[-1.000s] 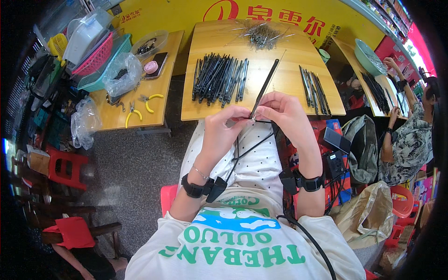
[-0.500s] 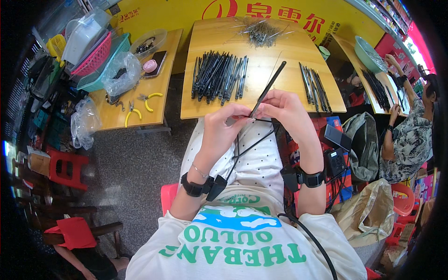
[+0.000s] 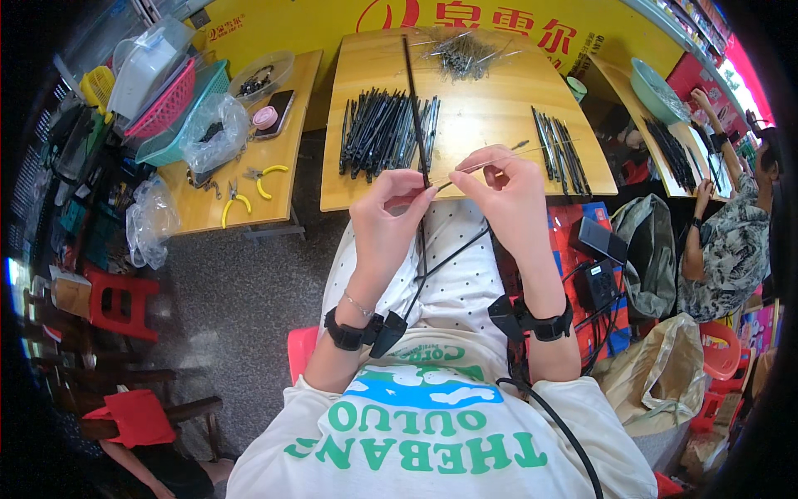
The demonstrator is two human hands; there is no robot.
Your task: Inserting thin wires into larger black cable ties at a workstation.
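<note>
A seated person's left hand (image 3: 386,218) pinches a long black strip (image 3: 411,91) between thumb and fingers, its lower end by the near edge of the worktop (image 3: 486,116); the right hand (image 3: 509,190), fingertips pressed together, pinches a thin wire (image 3: 514,150). Whether the two pieces join, I cannot tell. Dark strips (image 3: 374,133) crowd the worktop's left side, a smaller batch (image 3: 559,158) its right edge, tangled wires (image 3: 465,58) its far edge, before a yellow wall (image 3: 312,25). Pliers (image 3: 236,211) lie near a side table's near edge. Right, a co-worker (image 3: 731,266) reaches over another table (image 3: 613,79).
</note>
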